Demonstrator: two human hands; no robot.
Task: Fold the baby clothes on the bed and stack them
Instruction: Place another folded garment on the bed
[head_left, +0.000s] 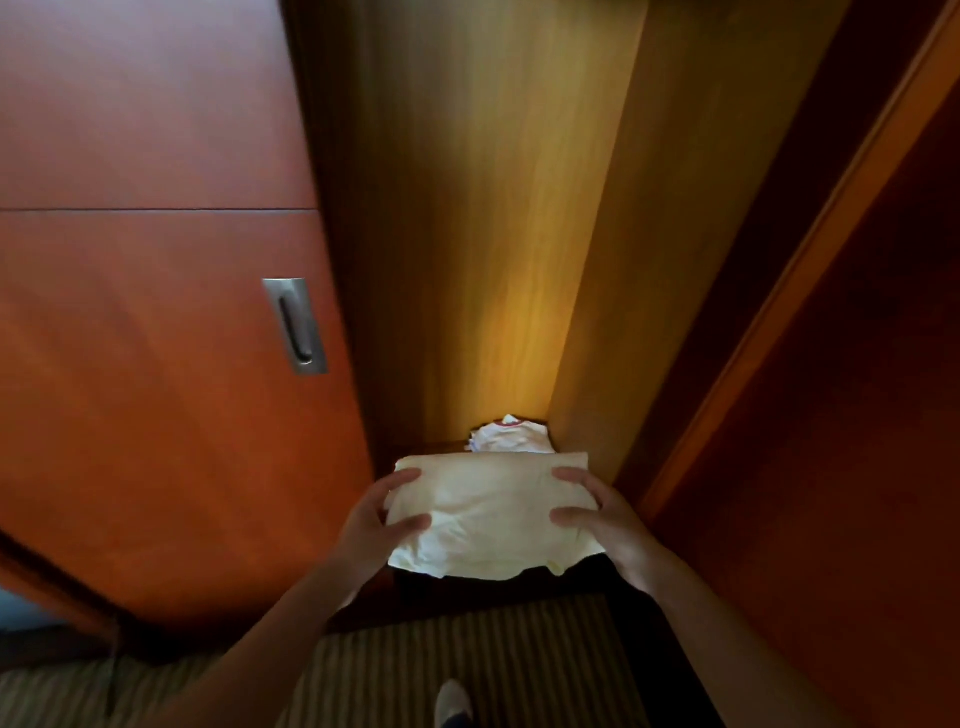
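Warm light fills an open wooden wardrobe beside its sliding door. At the opening, a folded cream garment is gripped by the left hand and the right hand, fingers curled over its side edges. Just behind it, a white garment with red trim lies inside.
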